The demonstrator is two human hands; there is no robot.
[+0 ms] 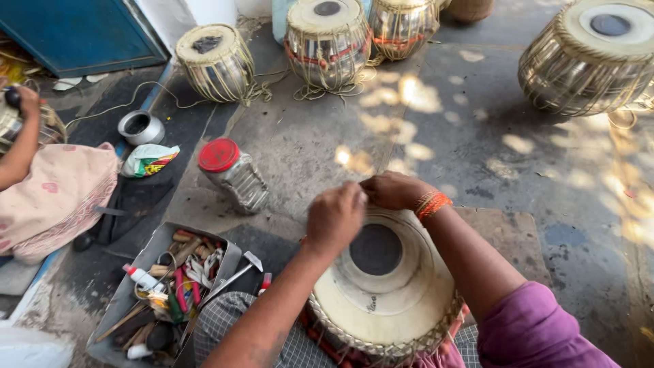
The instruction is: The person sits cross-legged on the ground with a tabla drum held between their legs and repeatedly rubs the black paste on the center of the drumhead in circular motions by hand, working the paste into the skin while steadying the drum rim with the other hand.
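From my remote seat I saw both hands bunched over the far rim of the drum (385,300) in the lap. The left hand (334,219) was blurred, fingers curled into a loose fist; I could not tell whether it pinched anything. The right hand (394,189), with orange bangles (432,204) at the wrist, was likewise closed, fingertips meeting the left, whatever lay between them hidden. The drum's near edge was cut off by the frame and its lacing partly covered by cloth.

Beyond the hands I counted four more laced drums, the rightmost one (591,58) cropped at the edge. Left of the left hand lay one jar with a red lid (231,172), one small metal cup (140,127), and one tray (129,293) of jumbled tools too cluttered to count. Far left, another person's arm (19,143) was only partly visible.
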